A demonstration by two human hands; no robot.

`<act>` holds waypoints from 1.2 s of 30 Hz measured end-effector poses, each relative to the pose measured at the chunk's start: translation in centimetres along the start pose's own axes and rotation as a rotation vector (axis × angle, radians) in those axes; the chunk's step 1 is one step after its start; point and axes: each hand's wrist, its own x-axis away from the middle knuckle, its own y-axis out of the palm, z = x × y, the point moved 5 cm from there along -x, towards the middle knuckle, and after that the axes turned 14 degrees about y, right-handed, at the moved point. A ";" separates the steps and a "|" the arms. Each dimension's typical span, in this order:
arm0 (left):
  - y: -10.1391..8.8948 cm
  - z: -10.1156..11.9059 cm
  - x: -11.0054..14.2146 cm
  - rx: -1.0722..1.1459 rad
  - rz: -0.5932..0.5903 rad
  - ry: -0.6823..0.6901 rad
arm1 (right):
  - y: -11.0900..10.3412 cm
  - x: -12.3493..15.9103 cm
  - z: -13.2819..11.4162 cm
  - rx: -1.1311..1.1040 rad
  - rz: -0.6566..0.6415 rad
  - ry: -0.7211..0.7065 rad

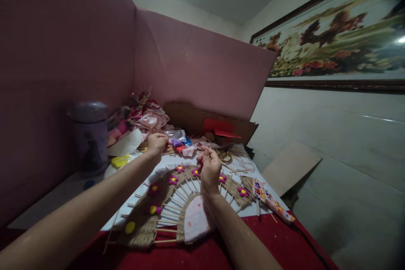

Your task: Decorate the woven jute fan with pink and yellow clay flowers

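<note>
Above the far left rim of a woven fan [144, 230], my left hand [157, 145] is closed in a pinch; what its fingertips hold is too small to name. My right hand [210, 166] hovers over the fan's upper middle, fingers curled together. A trace of magenta shows by these fingers, but I cannot make out the piece. The fan has thin wooden sticks and a white spotted panel [196, 221] at its centre. Along its woven band sit magenta flowers with yellow centres, such as one flower [243, 192] at the right. A yellow disc [130, 228] lies at the lower left.
A lidded purple container [90, 145] stands left, near a yellow packet [120, 161]. Behind are purple and red packets, a pile of pink material [152, 118] and cardboard [183, 114]. A floral-patterned tool [272, 200] with a black cord lies right, over red cloth [268, 236].
</note>
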 end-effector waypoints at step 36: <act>-6.0 1.7 5.2 0.149 -0.251 0.220 | 2.7 4.8 -1.2 0.757 -0.263 -0.469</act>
